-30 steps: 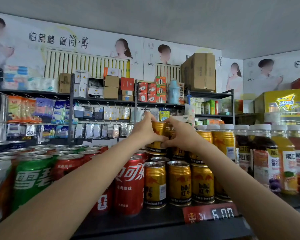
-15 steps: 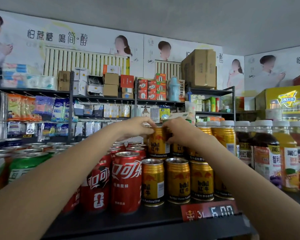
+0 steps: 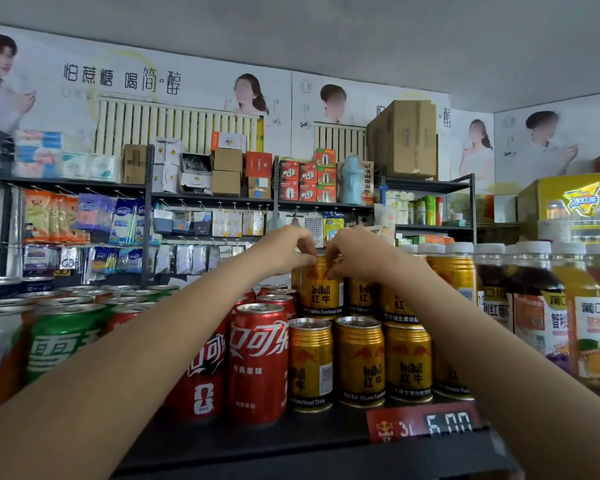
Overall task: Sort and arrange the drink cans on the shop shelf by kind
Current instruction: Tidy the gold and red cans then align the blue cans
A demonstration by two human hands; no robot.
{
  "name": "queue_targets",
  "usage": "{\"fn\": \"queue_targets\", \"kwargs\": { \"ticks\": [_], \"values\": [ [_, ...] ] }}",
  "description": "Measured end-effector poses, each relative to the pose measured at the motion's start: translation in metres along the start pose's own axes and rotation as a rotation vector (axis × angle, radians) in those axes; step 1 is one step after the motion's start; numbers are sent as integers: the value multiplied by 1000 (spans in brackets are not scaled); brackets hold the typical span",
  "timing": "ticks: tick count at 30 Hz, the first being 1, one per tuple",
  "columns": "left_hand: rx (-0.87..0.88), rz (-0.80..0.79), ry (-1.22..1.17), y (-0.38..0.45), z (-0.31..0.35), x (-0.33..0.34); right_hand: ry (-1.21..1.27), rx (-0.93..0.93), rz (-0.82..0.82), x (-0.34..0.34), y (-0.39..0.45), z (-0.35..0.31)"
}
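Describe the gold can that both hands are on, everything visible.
The gold can is ribbed metal, printed with red RedBull lettering, Chinese characters and "Vitamin Functional Drink". It stands upright in the second tier, on gold cans below, beside matching ones. The left hand and right hand pinch its top rim from either side, hiding the lid.

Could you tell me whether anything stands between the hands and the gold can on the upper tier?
Nothing visible does. The left hand and right hand both grip the top of the upper gold can, which stands on the lower gold cans.
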State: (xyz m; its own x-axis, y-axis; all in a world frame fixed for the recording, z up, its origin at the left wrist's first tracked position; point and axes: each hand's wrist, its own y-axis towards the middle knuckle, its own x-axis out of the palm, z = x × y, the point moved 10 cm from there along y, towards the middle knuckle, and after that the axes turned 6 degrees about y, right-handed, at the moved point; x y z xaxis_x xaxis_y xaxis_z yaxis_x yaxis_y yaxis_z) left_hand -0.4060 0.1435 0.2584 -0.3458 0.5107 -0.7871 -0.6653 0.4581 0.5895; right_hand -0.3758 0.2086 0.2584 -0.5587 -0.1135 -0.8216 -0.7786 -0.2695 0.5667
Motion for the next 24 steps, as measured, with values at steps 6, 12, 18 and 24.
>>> {"fn": "queue_targets", "kwargs": {
  "ticks": [6,12,18,24],
  "values": [
    [-11,80,5,-21,2,-20,147,5,178,-22,-36,10],
    [112,-419,339,-62,24,41,96,-3,-93,9,-82,7],
    [159,-477,230,-64,21,49,147,96,26,20,-97,21],
    [161,-409,101,-55,24,24,203,116,82,18,-100,26]
  ]
}}
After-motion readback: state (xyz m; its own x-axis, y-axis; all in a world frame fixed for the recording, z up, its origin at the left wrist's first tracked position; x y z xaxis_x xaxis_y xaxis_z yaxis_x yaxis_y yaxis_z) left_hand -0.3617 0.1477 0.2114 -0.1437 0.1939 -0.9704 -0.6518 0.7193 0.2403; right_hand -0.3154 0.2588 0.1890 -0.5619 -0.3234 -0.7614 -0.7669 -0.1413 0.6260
